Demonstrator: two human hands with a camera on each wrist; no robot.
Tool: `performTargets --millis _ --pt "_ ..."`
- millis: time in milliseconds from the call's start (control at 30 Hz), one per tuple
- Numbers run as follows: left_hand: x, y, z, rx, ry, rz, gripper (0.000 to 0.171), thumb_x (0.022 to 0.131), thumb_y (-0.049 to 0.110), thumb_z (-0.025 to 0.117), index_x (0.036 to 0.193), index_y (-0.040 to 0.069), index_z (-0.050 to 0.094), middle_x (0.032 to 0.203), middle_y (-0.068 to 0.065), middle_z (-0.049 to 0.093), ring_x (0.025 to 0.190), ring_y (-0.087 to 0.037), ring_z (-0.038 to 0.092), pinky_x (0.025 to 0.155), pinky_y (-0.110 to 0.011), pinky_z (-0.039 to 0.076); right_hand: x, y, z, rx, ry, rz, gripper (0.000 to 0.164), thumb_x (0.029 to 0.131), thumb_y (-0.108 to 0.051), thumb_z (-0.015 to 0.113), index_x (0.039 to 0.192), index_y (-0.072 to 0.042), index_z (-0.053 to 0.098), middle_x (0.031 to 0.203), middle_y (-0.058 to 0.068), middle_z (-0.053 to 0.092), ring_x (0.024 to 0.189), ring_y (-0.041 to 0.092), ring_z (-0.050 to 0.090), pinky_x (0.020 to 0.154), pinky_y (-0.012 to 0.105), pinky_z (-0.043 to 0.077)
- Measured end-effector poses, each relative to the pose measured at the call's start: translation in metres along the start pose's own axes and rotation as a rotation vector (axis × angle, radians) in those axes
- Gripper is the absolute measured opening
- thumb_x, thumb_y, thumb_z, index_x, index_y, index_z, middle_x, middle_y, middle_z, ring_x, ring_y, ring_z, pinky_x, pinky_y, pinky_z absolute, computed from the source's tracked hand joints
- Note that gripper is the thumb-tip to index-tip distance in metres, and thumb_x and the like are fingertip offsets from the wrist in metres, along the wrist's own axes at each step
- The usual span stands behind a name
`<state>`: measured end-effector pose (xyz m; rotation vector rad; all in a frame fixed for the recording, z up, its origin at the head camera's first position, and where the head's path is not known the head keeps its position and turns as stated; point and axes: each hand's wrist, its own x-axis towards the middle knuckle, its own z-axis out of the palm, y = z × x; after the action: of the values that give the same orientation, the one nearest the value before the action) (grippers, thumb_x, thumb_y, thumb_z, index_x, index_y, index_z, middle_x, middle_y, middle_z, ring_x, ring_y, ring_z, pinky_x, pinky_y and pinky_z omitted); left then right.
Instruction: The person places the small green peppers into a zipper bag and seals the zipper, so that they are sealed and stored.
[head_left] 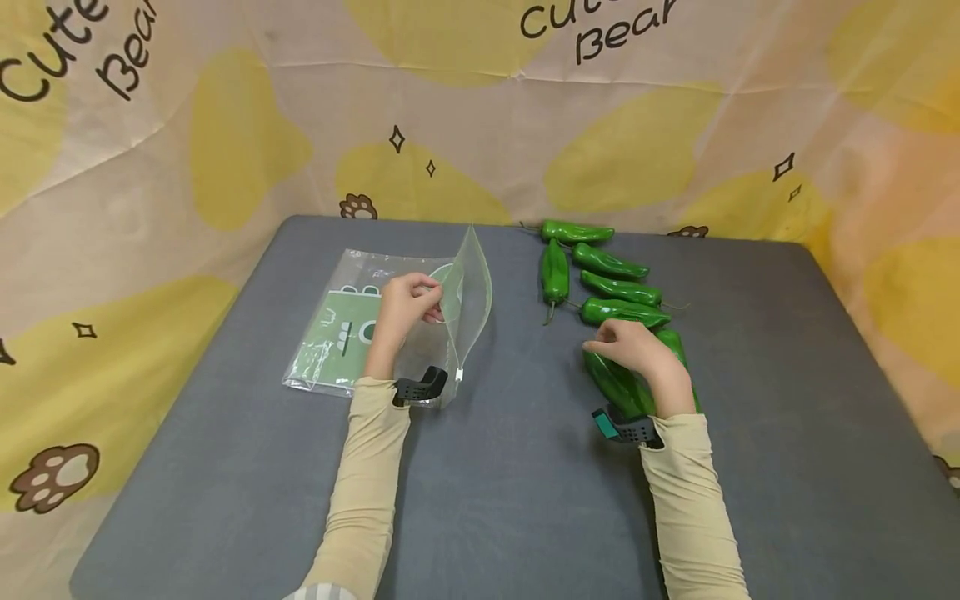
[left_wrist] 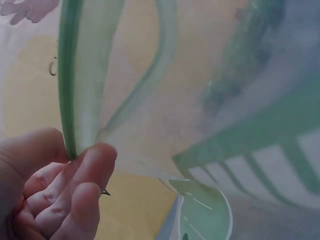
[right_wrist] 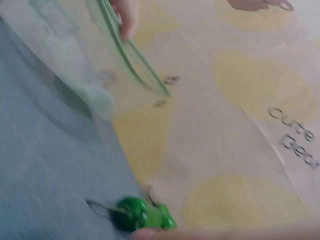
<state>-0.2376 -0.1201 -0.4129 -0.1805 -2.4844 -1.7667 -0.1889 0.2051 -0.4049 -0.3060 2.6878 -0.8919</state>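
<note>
My left hand [head_left: 411, 307] pinches the green-edged rim of a clear zip bag [left_wrist: 90, 60] between thumb and fingers. The bag's mouth gapes toward the right, with a white slider [head_left: 459, 375] at the near end of its zip. Its body lies to the left, printed with green and white shapes. My right hand [head_left: 633, 346] is bent over the near green peppers, fingers curled. One pepper [head_left: 618, 387] shows below this hand, its end right at the fingertips; I cannot tell whether the fingers grip it. In the right wrist view, only a sliver of finger [right_wrist: 145, 233] shows.
Several more green peppers are in a loose group at the right, including an upright one [head_left: 555, 273] and one near the back edge [head_left: 577, 232]. The grey table [head_left: 510, 500] meets a patterned cloth backdrop [head_left: 480, 108]. Each wrist wears a dark band.
</note>
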Motion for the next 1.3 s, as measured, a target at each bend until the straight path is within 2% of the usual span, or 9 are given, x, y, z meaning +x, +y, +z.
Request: performTargets --millis 200,300,467,567,633,733,833,1133,1300 --pt "0.001 0.0 -0.005 -0.009 -0.008 -0.013 0.015 0.084 0.006 0.059 0.089 -0.008 0.062 0.064 -0.016 0.062 0.046 -0.011 0.058 0.047 -0.028 0.053 -0.01 0.003 -0.007 -0.06 -0.149 0.215 0.043 0.073 -0.034 0.072 0.086 0.001 0.049 0.077 0.009 0.047 0.065 0.02 0.045 0.054 0.029 0.038" --pt "0.002 -0.001 -0.006 0.002 -0.007 -0.027 0.015 0.084 0.006 0.059 0.089 -0.008 0.062 0.065 -0.015 0.063 0.047 -0.011 0.059 0.048 -0.028 0.053 -0.007 0.005 -0.003 -0.102 -0.205 0.241 0.042 0.073 -0.028 0.072 0.088 0.003 0.05 0.076 0.008 0.046 0.063 0.019 0.045 0.052 0.028 0.04" --pt "0.001 -0.001 -0.008 0.008 0.0 -0.03 0.016 0.084 0.006 0.059 0.089 -0.008 0.062 0.066 -0.019 0.062 0.047 -0.011 0.058 0.048 -0.027 0.052 -0.001 0.009 0.002 -0.103 -0.214 0.194 0.035 0.075 -0.019 0.069 0.069 -0.007 0.036 0.062 0.001 0.031 0.05 0.014 0.034 0.045 0.025 0.032" --pt "-0.002 0.006 -0.008 0.003 0.019 -0.023 0.016 0.085 0.005 0.058 0.09 -0.009 0.062 0.068 -0.023 0.062 0.047 -0.012 0.058 0.048 -0.027 0.052 -0.001 0.009 0.001 -0.077 -0.154 0.123 0.031 0.075 -0.017 0.069 0.074 -0.004 0.041 0.066 0.006 0.039 0.054 0.018 0.039 0.049 0.029 0.037" --pt "-0.003 0.006 -0.008 -0.004 0.036 -0.015 0.015 0.085 0.005 0.058 0.09 -0.009 0.062 0.069 -0.024 0.061 0.047 -0.012 0.058 0.048 -0.026 0.052 -0.001 0.008 -0.001 -0.064 -0.09 0.069 0.032 0.076 -0.018 0.069 0.087 0.002 0.048 0.081 0.015 0.049 0.067 0.026 0.048 0.057 0.036 0.043" --pt "-0.001 0.001 -0.008 -0.008 0.043 -0.005 0.015 0.084 0.005 0.059 0.09 -0.008 0.062 0.067 -0.02 0.062 0.047 -0.01 0.057 0.047 -0.025 0.052 -0.001 0.004 -0.004 -0.044 0.024 0.004 0.05 0.078 -0.023 0.069 0.113 0.006 0.048 0.104 0.026 0.051 0.092 0.036 0.05 0.074 0.047 0.044" --pt "-0.002 0.001 -0.007 0.0 0.04 -0.004 0.016 0.084 0.007 0.059 0.09 -0.008 0.062 0.065 -0.017 0.062 0.046 -0.011 0.058 0.047 -0.026 0.052 -0.001 0.0 -0.004 0.005 0.14 -0.041 0.059 0.08 -0.027 0.067 0.124 0.005 0.043 0.105 0.026 0.052 0.097 0.037 0.049 0.077 0.049 0.043" --pt "-0.005 0.007 0.0 0.036 0.06 -0.011 0.016 0.083 0.007 0.058 0.09 -0.006 0.063 0.062 -0.015 0.062 0.045 -0.011 0.057 0.047 -0.026 0.052 -0.002 -0.016 0.006 0.218 0.464 -0.186 0.046 0.082 -0.017 0.065 0.117 0.003 0.046 0.1 0.022 0.056 0.09 0.034 0.054 0.075 0.046 0.047" --pt "-0.005 0.008 0.006 0.02 0.077 -0.028 0.016 0.083 0.006 0.058 0.09 -0.007 0.062 0.063 -0.016 0.062 0.043 -0.008 0.056 0.046 -0.025 0.052 -0.002 -0.041 0.012 0.446 0.532 -0.34 0.035 0.078 -0.002 0.067 0.109 0.004 0.052 0.1 0.016 0.055 0.088 0.026 0.057 0.077 0.035 0.049"
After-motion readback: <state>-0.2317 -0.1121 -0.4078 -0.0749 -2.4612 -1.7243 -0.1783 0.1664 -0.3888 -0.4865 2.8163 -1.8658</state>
